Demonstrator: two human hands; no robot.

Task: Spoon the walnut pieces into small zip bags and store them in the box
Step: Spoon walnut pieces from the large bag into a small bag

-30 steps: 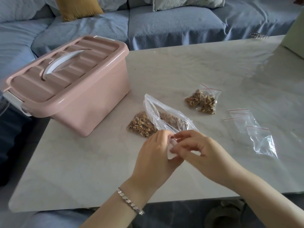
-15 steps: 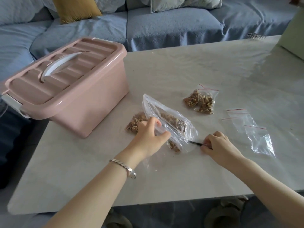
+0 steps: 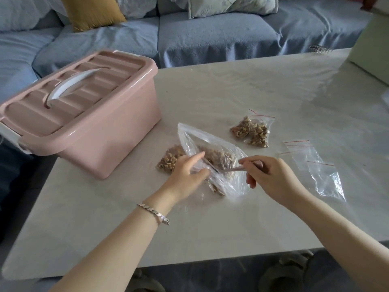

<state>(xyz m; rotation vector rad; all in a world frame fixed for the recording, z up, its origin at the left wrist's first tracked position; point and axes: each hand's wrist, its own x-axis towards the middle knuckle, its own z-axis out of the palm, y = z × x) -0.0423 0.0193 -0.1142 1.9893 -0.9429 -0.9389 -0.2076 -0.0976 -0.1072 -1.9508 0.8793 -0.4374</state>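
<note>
In the head view, both hands work at the near middle of the table (image 3: 231, 91), close to each other but not touching. The left hand (image 3: 187, 173) grips the near edge of the large bag (image 3: 212, 144), a clear plastic bag that lies on the table with its mouth toward the person. The forefinger is stretched up along the plastic and the thumb is under it. On this wrist is a silver bracelet (image 3: 154, 212). The right hand (image 3: 271, 175) pinches the handle of a spoon (image 3: 233, 169) with curled fingers. The spoon points left and its front end goes into the bag between the two hands; I cannot see its bowl clearly. The walnut pieces (image 3: 216, 158) lie inside the large bag, just beyond the left hand's fingers.

Behind the right hand lies a small zip bag (image 3: 251, 130), filled with walnuts. Right of this hand lie the empty zip bags (image 3: 311, 163), flat on the table. The pink box (image 3: 84, 131) stands at the left, well apart from the hands, with its lid (image 3: 69, 98) on. Behind the table is a blue sofa (image 3: 210, 34) with a yellow cushion (image 3: 92, 11).
</note>
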